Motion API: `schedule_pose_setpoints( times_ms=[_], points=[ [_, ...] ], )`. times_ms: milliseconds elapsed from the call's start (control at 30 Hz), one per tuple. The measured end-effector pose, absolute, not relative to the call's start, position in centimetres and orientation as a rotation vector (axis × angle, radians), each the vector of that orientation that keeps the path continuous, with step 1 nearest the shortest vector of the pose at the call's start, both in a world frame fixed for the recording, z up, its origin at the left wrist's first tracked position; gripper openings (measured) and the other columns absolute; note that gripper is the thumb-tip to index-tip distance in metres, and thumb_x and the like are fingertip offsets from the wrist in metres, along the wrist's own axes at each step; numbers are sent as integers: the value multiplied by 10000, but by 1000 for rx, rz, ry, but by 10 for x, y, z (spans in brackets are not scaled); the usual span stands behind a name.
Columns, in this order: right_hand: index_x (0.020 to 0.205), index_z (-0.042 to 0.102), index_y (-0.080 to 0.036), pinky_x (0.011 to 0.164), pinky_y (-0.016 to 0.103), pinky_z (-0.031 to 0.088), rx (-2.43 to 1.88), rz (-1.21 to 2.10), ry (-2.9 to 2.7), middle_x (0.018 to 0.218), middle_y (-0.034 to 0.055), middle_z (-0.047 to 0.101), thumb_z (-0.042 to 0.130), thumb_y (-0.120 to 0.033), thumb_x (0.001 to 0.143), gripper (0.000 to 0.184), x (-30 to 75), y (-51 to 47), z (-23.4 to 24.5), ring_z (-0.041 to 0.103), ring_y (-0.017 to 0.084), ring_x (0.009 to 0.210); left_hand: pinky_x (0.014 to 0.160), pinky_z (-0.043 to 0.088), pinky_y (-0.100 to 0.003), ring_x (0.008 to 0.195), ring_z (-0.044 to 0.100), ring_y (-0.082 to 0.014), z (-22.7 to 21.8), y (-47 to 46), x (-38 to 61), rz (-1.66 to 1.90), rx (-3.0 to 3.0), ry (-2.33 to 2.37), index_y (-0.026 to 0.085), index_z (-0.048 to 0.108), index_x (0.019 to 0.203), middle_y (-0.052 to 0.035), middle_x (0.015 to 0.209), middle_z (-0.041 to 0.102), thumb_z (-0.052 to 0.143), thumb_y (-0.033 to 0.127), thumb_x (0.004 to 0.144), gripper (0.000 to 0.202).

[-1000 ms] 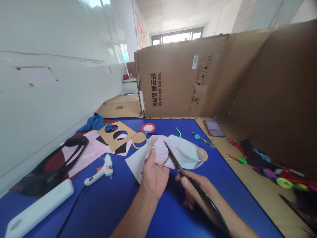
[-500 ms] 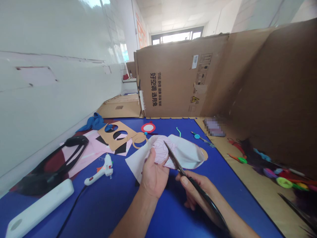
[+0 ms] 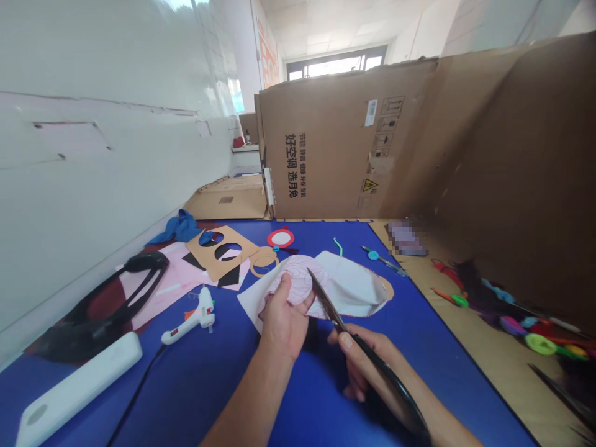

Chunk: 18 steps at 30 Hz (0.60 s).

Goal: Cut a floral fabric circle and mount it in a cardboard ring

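Observation:
My left hand (image 3: 285,323) grips a piece of white fabric (image 3: 351,282) with a pinkish, line-patterned part (image 3: 305,276) folded up over the fingers. The thumb presses on top and the other fingers lie partly hidden beneath. In my right hand (image 3: 370,360) is a pair of scissors (image 3: 333,310) with black handles. Their blades point up and left, lying over the patterned part, and look closed or nearly so. Whether the blades touch the fabric I cannot tell. A tan round edge (image 3: 389,287) peeks out behind the fabric's right end.
On the blue table (image 3: 447,385), a white glue gun (image 3: 193,316) with its cord and a long white case (image 3: 81,388) lie left. Beyond are holed tan card (image 3: 226,251), pink sheets and a black strap (image 3: 139,267). Pipe cleaners (image 3: 540,343) lie right; a cardboard box (image 3: 335,149) stands behind.
My left hand has shifted slightly left and tilted relative to the scissors. The scissors stay almost in place over the fabric. The whole view has shifted a little.

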State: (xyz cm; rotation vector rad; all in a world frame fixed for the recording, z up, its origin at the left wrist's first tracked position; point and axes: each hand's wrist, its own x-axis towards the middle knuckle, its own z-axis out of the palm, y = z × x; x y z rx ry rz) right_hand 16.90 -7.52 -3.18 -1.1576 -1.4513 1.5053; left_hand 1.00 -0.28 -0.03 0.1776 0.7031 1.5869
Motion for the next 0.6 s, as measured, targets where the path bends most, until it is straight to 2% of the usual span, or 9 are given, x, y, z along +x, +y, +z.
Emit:
schedule_pose_setpoints(
  times_ms=[233,467,600],
  points=[
    [1096,665,-155,596,321,562,-1160,1540,-1451,531,-74,479,550,-822,953,692,168,-77,-27,483,136,478,1058,599,-519,1102,780,-298,0,-9,14,1630,404,777,163,799,1055,-116,1134,829,938,151,714,368],
    [1130,671,-160,576,302,532,-1209,1537,-1474,530,-78,474,545,-810,968,682,171,-76,-34,488,140,476,994,637,-531,1052,791,-311,1,-8,13,1633,453,990,152,805,1005,-122,1085,832,887,96,731,292],
    [1060,690,-174,584,291,534,-1196,1557,-1456,544,-65,498,568,-811,956,657,174,-77,-37,502,140,484,1000,632,-540,1002,800,-304,-1,-7,12,1619,470,1041,135,804,940,-132,1051,832,874,103,746,209]
  ],
)
